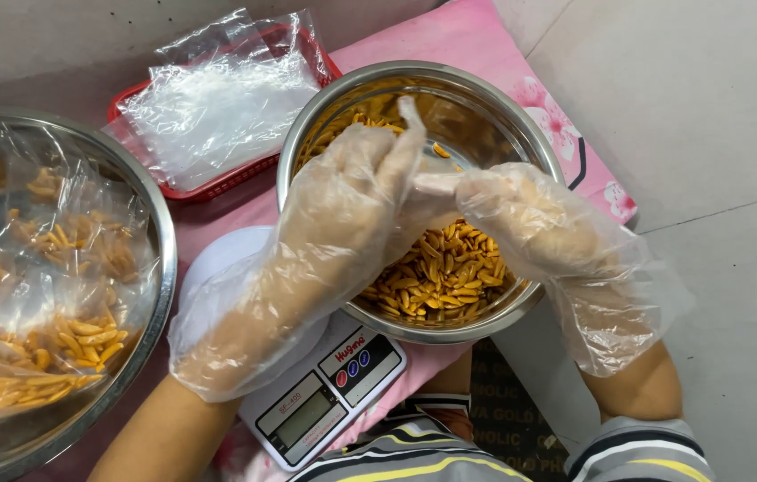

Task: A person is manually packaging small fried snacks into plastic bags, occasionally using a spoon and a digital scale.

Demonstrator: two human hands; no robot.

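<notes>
Left hand (343,214) and right hand (539,232), gloved, fingers pinched together above the steel bowl (521,134), holding no bag; filled bags (48,357) lie far left, while snack sticks (436,277) beneath remain unpacked.

both arms reach forward from the bottom of the view. the left hand (343,201) is in a thin clear glove, fingers bent and pointing up and right. the right hand (535,228) wears a glove too, its fingers curled toward the left one. the fingertips of both hands meet in the middle, pinched together.
</notes>
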